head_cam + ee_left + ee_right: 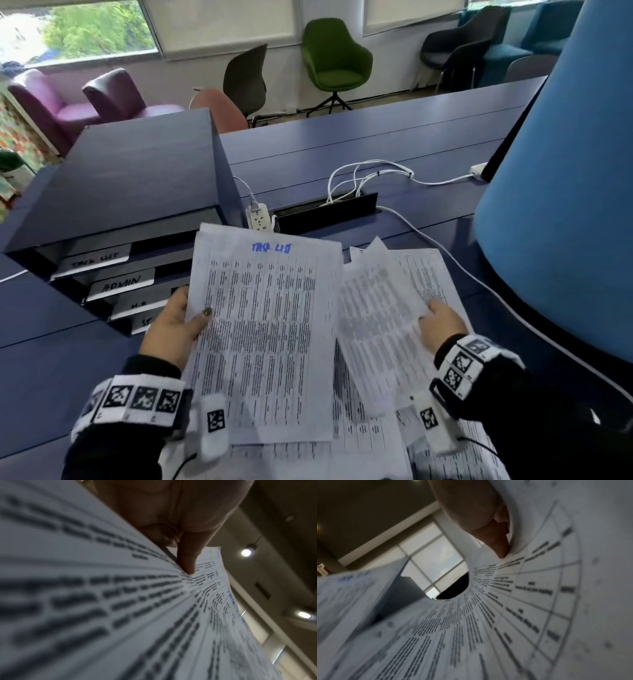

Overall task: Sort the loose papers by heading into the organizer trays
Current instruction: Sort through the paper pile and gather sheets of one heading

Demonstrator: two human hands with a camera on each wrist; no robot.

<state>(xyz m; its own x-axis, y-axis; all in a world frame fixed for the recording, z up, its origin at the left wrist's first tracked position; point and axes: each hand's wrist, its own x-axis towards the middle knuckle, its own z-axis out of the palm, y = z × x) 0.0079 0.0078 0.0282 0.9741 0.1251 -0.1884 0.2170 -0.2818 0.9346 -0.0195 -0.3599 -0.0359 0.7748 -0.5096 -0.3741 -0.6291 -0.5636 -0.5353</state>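
My left hand (185,322) pinches the left edge of a printed sheet (267,329) headed in blue handwriting, thumb on top; the left wrist view shows the thumb (187,558) pressed on that sheet (102,601). My right hand (440,323) pinches the edge of a second sheet (376,308) and lifts it, curled, off the loose pile (370,442); the right wrist view shows this curled sheet (539,588) beside the fingers (498,543). The dark blue organizer (137,185) stands at the left, with labelled trays (120,282) stepping down toward me; the lowest labels are partly hidden by my left hand.
A white power strip (259,217) lies right of the organizer, by an open cable hatch (329,209) with white cables (370,174). A big blue lampshade-like shape (565,205) fills the right. Chairs (334,61) stand beyond the blue table (394,137).
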